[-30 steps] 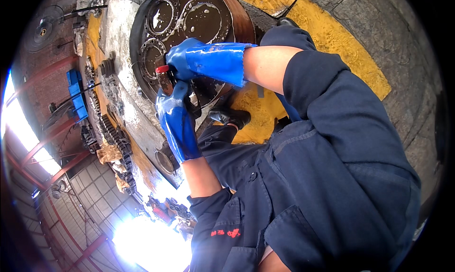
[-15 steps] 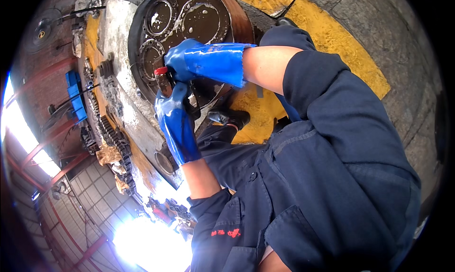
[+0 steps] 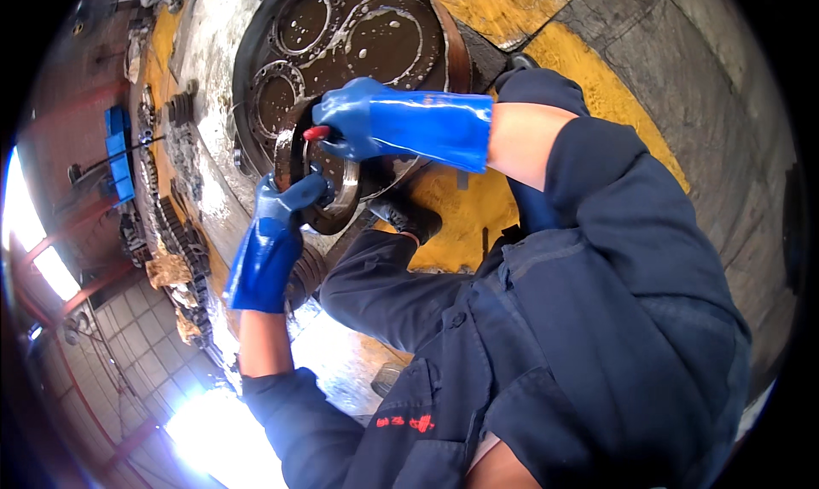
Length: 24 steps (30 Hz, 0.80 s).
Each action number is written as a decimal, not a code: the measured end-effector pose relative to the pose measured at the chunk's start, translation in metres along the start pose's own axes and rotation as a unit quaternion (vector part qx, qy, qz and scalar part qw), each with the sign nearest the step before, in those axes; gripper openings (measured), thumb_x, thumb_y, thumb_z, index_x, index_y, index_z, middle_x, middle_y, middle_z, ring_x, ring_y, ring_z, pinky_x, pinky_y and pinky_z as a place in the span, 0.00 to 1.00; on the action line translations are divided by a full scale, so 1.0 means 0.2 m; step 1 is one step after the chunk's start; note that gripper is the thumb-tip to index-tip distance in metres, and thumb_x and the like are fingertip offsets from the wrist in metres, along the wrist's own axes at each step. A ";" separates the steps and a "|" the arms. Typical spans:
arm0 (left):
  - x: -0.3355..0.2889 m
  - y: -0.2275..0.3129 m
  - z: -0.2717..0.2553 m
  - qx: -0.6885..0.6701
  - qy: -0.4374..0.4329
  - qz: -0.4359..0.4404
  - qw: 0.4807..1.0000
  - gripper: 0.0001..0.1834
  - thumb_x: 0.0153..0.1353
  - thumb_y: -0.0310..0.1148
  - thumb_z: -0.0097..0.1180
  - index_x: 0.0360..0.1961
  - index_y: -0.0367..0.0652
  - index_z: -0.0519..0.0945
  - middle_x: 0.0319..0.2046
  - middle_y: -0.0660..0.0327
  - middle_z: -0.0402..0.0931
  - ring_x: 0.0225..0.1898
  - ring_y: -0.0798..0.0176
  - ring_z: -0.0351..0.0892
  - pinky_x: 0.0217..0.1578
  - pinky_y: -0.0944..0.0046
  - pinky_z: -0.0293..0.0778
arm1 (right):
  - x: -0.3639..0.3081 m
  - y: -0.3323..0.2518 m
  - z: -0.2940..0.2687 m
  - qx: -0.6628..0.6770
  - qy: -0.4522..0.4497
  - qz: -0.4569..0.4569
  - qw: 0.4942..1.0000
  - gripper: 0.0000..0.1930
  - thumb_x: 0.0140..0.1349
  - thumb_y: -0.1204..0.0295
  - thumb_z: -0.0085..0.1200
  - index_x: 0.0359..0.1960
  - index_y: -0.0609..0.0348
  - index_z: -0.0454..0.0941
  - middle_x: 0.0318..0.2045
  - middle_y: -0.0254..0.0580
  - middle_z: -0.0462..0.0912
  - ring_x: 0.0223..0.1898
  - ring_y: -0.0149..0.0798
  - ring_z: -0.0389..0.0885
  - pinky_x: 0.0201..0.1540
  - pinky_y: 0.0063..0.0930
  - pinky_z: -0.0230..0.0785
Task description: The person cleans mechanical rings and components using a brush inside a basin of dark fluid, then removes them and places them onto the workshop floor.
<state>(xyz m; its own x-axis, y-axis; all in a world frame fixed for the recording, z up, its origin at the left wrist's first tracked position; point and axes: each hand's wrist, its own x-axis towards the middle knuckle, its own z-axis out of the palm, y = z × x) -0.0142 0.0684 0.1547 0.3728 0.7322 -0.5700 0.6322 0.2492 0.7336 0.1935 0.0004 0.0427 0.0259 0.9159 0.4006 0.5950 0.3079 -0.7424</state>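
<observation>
Both my hands wear long blue rubber gloves. My left hand (image 3: 275,225) grips the near-left edge of a dark, wet metal ring (image 3: 345,195), its thumb reaching into the opening. The ring is tilted up at the near side of a round metal tub (image 3: 459,58). My right hand (image 3: 354,118) is closed round a tool with a red handle end (image 3: 316,133), held at the ring's upper part; the tool's working end is hidden. Brown liquid with froth fills the tub, and several round flanged parts lie in it, one being a large ring (image 3: 418,50).
Left of the tub is a pale, wet metal surface (image 3: 213,37). Beyond it lie dark toothed parts (image 3: 183,233) and a blue bin (image 3: 118,152). Ridged round metal (image 3: 307,276) stands below my left glove. Yellow floor (image 3: 435,246) shows near my shoe.
The ring has come into fuller view, tilted up over the tub's near side. My left hand has shifted left along its edge; my right hand has moved slightly right with the red-ended tool.
</observation>
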 end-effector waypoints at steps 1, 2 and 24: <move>-0.01 0.03 -0.02 0.054 -0.005 -0.037 0.998 0.15 0.60 0.29 0.71 0.48 0.39 0.85 0.34 0.64 0.85 0.33 0.67 0.85 0.37 0.67 0.79 | -0.01 0.01 0.01 0.007 -0.014 -0.023 1.000 0.09 0.57 0.62 0.67 0.34 0.52 0.84 0.34 0.47 0.88 0.38 0.57 0.88 0.40 0.47 0.82; -0.07 0.11 -0.03 0.059 -0.006 -0.036 0.998 0.15 0.59 0.26 0.68 0.48 0.38 0.85 0.34 0.60 0.85 0.35 0.62 0.86 0.40 0.62 0.82 | -0.03 0.02 0.03 0.023 0.009 -0.067 0.997 0.10 0.58 0.63 0.69 0.37 0.51 0.86 0.35 0.47 0.88 0.38 0.57 0.88 0.41 0.47 0.82; 0.19 -1.88 -1.25 0.068 0.055 -0.198 0.976 0.19 0.60 0.26 0.69 0.52 0.32 0.84 0.33 0.55 0.86 0.30 0.62 0.85 0.32 0.60 0.81 | -0.24 0.01 0.26 -0.009 -0.204 0.130 0.970 0.16 0.70 0.69 0.61 0.56 0.60 0.85 0.51 0.54 0.88 0.53 0.54 0.87 0.58 0.43 0.78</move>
<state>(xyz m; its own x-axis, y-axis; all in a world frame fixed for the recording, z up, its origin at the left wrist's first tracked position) -0.4068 0.1610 -0.0502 0.0100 0.6609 -0.7504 0.7989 0.4461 0.4035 0.1506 -0.0292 -0.0055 -0.1419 0.9888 -0.0473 0.6253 0.0525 -0.7786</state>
